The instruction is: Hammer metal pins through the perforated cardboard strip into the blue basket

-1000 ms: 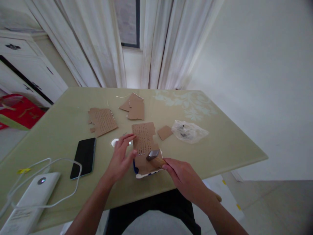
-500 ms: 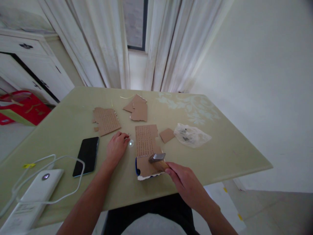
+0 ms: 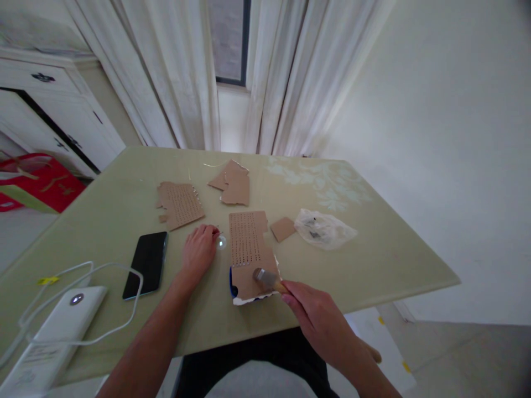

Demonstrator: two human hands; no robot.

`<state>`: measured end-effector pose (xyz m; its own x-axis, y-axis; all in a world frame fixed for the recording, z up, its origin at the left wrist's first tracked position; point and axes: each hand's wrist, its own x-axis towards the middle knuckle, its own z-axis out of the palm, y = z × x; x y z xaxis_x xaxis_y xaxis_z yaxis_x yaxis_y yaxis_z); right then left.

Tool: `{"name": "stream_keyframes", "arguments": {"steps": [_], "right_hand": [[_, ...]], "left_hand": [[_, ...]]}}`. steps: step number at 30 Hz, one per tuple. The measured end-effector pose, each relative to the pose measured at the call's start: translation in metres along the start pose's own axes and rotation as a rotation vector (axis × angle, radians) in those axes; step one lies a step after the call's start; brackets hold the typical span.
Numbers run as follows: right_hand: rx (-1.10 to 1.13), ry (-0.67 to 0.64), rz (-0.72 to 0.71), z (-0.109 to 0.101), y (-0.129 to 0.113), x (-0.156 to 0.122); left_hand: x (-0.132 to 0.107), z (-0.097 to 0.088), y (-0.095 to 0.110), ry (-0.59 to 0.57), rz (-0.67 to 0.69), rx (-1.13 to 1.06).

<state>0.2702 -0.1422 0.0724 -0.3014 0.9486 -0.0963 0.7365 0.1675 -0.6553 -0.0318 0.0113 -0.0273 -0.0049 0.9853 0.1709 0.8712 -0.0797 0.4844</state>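
My right hand (image 3: 313,307) is wrapped round the wooden handle of a hammer (image 3: 267,279). The metal head is over the near part of a cardboard sheet (image 3: 249,243) punched with rows of small holes; whether it touches cannot be told. Under the sheet's near end shows the blue edge (image 3: 231,282) of some object, mostly hidden. My left hand (image 3: 202,246) rests on the table left of the sheet, fingertips pinched together. A thin glint shows at those fingertips, too small to name. Just beside them lies a small clear round item (image 3: 221,242).
Left lie a second punched cardboard piece (image 3: 182,204), a phone (image 3: 147,262) and a white power bank (image 3: 68,326) with a looping cable. Torn cardboard (image 3: 236,185) lies farther back. On the right are a small cardboard square (image 3: 283,229) and a clear plastic bag (image 3: 326,231) on the table (image 3: 373,260).
The hammer head has dropped and turned slightly towards the cardboard, and the handle's end now shows behind my right wrist. My left hand stays almost where it was.
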Motion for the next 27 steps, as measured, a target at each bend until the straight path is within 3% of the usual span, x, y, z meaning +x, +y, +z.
{"name": "stream_keyframes", "arguments": {"steps": [5, 9, 11, 14, 18, 23, 27], "right_hand": [[-0.026, 0.012, -0.007, 0.001, 0.001, -0.007], [-0.026, -0.006, -0.003, 0.000, 0.002, -0.011], [-0.008, -0.009, -0.002, 0.000, 0.003, -0.011], [0.016, -0.012, 0.007, -0.002, 0.003, -0.010], [0.025, -0.021, 0.018, -0.003, 0.001, -0.008], [0.025, -0.009, -0.002, -0.003, 0.000, -0.008], [0.020, -0.006, 0.005, -0.002, 0.000, -0.008]], "left_hand": [[-0.008, -0.021, 0.016, 0.099, -0.027, -0.201], [-0.031, -0.037, 0.042, 0.137, 0.010, -0.627], [-0.044, -0.040, 0.056, 0.114, 0.013, -0.718], [-0.058, -0.039, 0.072, -0.012, 0.000, -0.830], [-0.063, -0.037, 0.080, -0.125, 0.020, -0.794], [-0.061, -0.038, 0.076, -0.079, 0.096, -0.630], [-0.062, -0.035, 0.076, -0.137, 0.087, -0.636]]}}
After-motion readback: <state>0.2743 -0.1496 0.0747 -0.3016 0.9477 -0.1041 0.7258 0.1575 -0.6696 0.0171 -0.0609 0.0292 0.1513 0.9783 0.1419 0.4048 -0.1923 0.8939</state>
